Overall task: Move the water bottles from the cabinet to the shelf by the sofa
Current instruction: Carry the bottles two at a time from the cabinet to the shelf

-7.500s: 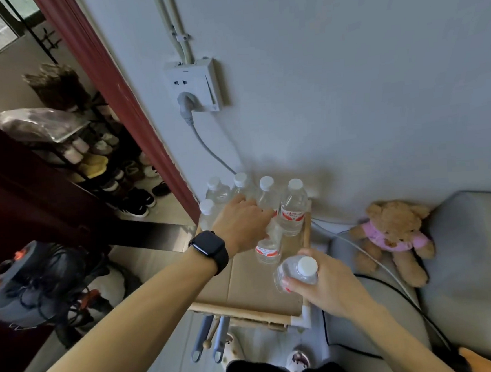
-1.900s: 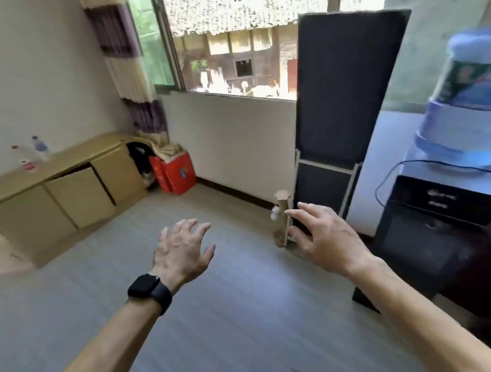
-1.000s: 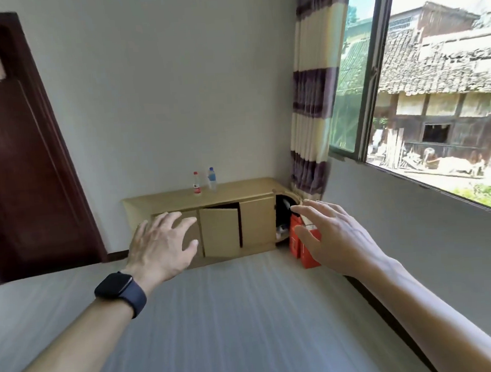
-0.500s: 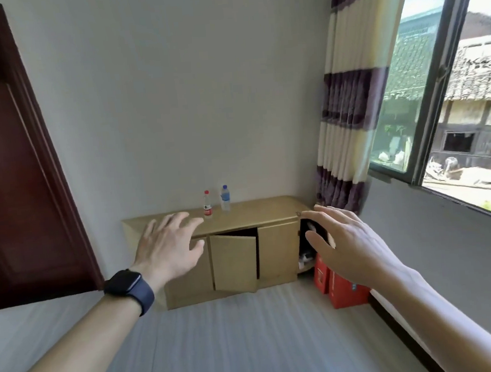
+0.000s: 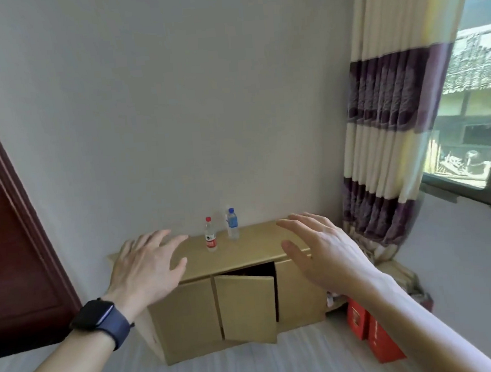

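1. The left hand (image 5: pixel 145 270) is raised in the air with its fingers spread and straight, holding nothing; a dark watch (image 5: pixel 99 317) sits on its wrist.
2. The right hand (image 5: pixel 326 253) is raised alongside it, fingers also apart and relaxed, holding nothing.
3. Between the hands, farther off, two bottles stand upright on top of the cabinet (image 5: pixel 252 255): a red-capped bottle (image 5: pixel 210 238) and, just beside it to the right, a blue-capped bottle (image 5: pixel 232 223). Neither hand touches them.
4. The cabinet stands against the wall; its middle door (image 5: pixel 248 309) hangs ajar, and the inside is dark.
5. Red boxes (image 5: pixel 373 334) sit on the floor at the cabinet's right.
6. A striped curtain (image 5: pixel 394 115) hangs by the window (image 5: pixel 480 126); a dark door (image 5: pixel 3 263) is at the left.
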`<action>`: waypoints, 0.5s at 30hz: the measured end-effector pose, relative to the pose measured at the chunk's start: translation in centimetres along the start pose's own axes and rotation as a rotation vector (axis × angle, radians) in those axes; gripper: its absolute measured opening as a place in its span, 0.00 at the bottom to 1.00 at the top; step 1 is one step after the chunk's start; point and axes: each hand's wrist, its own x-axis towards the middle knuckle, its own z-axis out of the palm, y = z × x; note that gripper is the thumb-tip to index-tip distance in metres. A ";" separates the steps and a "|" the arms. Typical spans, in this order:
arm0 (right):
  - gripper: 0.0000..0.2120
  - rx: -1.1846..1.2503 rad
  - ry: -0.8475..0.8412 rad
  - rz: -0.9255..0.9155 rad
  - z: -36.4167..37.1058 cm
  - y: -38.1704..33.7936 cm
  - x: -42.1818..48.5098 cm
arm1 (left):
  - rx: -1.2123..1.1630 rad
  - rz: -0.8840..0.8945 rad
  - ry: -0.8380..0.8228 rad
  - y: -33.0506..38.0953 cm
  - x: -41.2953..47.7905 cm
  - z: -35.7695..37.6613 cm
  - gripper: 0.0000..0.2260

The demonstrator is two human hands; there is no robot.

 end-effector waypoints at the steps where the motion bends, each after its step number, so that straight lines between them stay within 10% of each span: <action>1: 0.22 0.007 -0.014 -0.008 1.1 0.8 2.7 | 0.012 -0.016 -0.003 -0.6 2.4 0.8 0.24; 15: 0.22 0.041 -0.094 -0.066 14.3 8.3 31.2 | -0.006 -0.112 -0.096 -6.8 27.0 13.5 0.24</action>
